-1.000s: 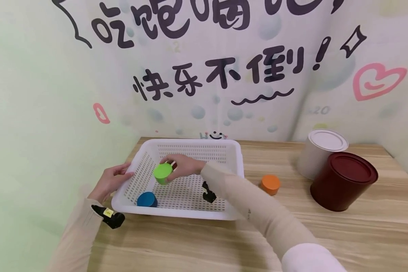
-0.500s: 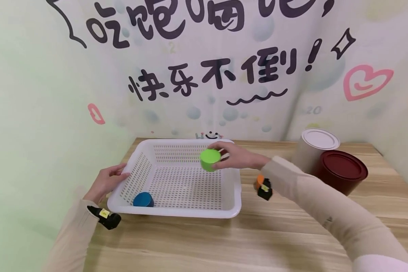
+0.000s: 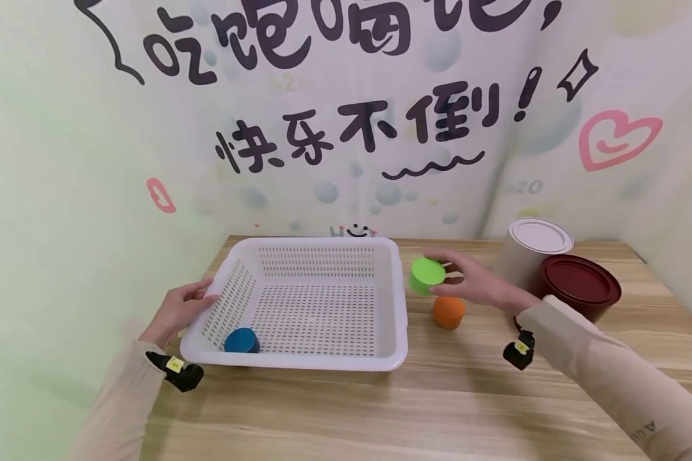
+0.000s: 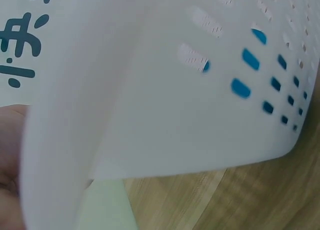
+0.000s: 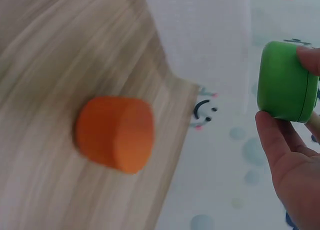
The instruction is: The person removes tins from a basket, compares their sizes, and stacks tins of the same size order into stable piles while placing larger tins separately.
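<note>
My right hand pinches a round green tin between thumb and fingers, just right of the basket and above the table. In the right wrist view the green tin shows from its side, fingertips at its lower edge. Below it a round orange tin stands on the wood. My left hand grips the left rim of the white perforated basket, thumb over the edge. Inside its near left corner lies a round blue tin, whose blue also shows through the holes in the left wrist view.
A white can and a dark red can stand at the back right, partly behind the right arm. The wooden table ends at a printed wall covering behind the basket.
My right hand has carried the green tin from inside the basket rightward over the rim, out beside it. My left hand still holds the basket, and the blue tin stays in its corner.
</note>
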Tool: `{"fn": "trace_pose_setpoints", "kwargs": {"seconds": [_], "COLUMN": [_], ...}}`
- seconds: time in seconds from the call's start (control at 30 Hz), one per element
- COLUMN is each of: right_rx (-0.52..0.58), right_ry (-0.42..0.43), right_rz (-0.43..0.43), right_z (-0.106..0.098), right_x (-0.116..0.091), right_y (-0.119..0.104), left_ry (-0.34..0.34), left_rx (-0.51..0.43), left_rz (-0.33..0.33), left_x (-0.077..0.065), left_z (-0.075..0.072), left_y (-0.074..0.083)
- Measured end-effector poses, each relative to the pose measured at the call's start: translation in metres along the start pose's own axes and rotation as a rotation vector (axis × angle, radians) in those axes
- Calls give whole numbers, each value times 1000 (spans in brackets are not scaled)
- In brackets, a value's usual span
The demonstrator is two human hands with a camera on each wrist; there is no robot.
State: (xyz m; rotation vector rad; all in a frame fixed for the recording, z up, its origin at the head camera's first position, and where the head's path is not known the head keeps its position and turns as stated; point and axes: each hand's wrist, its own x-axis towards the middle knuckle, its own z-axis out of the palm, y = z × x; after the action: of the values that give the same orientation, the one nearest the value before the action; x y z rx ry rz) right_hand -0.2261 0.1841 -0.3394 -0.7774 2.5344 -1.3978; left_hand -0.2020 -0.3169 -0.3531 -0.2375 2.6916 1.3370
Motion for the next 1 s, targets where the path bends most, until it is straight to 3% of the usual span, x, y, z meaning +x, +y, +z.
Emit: {"fn": "trace_pose_setpoints", "kwargs": {"seconds": [0.4,0.7,1.0], "right_rx": [-76,-86,-77], "right_ry": [37,44,66], "right_rz": [30,43,24], "right_z": [1,2,4], "right_x": [-29,-34,-36], "right_y": [52,62,63], "left_ry": [3,-20,-21], "left_rx": [5,20,29], "left_rz": [31,34,22], "left_x": [7,-2,0], "left_z": [0,-2,-1], "left_y": [-8,3,1]}}
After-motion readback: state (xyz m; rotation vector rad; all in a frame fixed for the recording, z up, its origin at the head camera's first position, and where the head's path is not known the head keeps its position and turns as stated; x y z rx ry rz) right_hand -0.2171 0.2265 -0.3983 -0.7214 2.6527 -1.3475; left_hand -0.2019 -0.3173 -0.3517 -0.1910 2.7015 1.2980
